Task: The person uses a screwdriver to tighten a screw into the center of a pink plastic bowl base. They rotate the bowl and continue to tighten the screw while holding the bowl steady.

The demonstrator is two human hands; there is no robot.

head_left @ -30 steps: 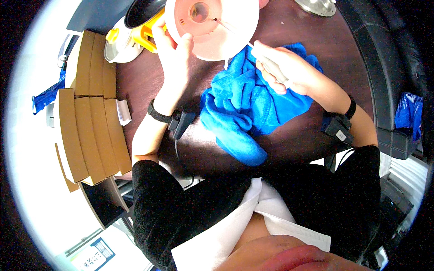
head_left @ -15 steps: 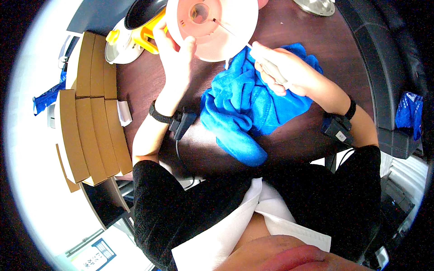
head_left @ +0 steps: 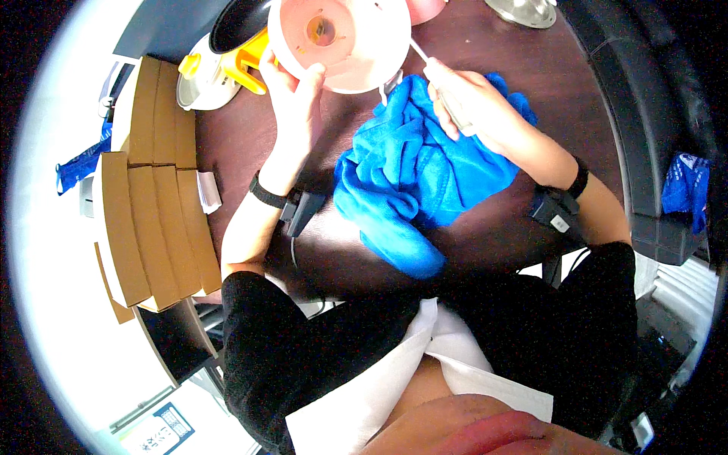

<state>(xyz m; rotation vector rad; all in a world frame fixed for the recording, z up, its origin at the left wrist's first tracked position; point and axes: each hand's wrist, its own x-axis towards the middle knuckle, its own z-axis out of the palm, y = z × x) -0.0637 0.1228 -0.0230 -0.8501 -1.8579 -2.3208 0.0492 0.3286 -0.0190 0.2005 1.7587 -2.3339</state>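
Observation:
A round, pale pink shell (head_left: 375,53) with a hole in its middle is tilted toward me at the top of the view. My left hand (head_left: 292,106) grips its left rim, thumb on the inner side and fingers partly hidden. In my right hand (head_left: 481,102) is a screwdriver (head_left: 455,110) with a pale handle. Its thin shaft points up-left to the shell's right edge, where I cannot make out the tip. A crumpled blue towel (head_left: 425,167) lies below both hands. A small greyish piece (head_left: 392,83) shows between shell and towel.
Stacked brown cardboard boxes (head_left: 163,220) stand at the left. Behind my left hand are a yellow-handled black pan (head_left: 235,26) and a white lid (head_left: 208,87) with a yellow knob. A metal lid (head_left: 527,11) and a pink object (head_left: 426,9) sit at the far side of the dark table (head_left: 584,114).
The shell has shifted slightly left and farther away in my left hand. My right hand has risen a little, and the screwdriver shaft no longer shows across the shell's inside.

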